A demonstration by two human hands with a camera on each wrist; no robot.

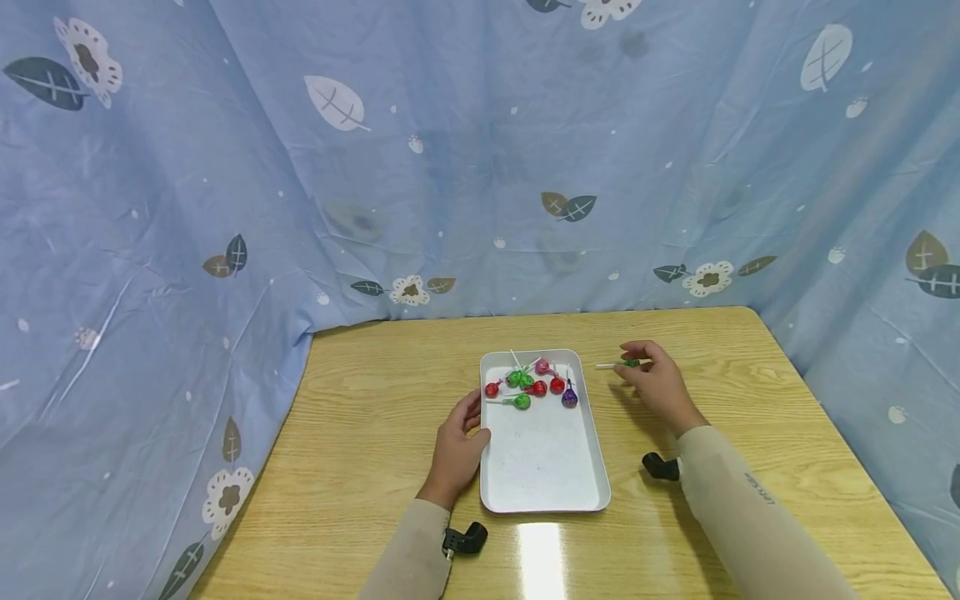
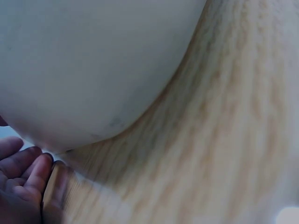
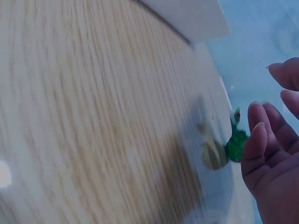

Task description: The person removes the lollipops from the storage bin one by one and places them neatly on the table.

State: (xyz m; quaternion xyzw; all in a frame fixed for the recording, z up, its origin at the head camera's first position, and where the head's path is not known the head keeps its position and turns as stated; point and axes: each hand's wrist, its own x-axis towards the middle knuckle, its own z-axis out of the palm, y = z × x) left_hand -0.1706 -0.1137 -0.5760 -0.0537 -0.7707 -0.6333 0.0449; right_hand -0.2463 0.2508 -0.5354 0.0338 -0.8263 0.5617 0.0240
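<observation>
A white rectangular tray (image 1: pixel 551 467) lies on the table with several wrapped lollipops at its far end: green (image 1: pixel 522 402), red (image 1: pixel 492 389), pink (image 1: pixel 542 367) and purple (image 1: pixel 570 398). My left hand (image 1: pixel 459 442) holds the tray's left side, thumb at the rim and fingers along the outer wall. In the left wrist view its curled fingers (image 2: pixel 35 175) show beside the tray wall (image 2: pixel 98 84). Right of the tray, my right hand (image 1: pixel 660 385) has parted fingers around a green lollipop (image 3: pixel 236 145) at the tabletop. Its white stick points left, toward the tray.
The wooden table (image 1: pixel 375 417) is glossy and reflects light near its front. A blue patterned curtain (image 1: pixel 480 167) hangs along the back and both sides. Small black cameras (image 1: pixel 467 539) are strapped to both wrists.
</observation>
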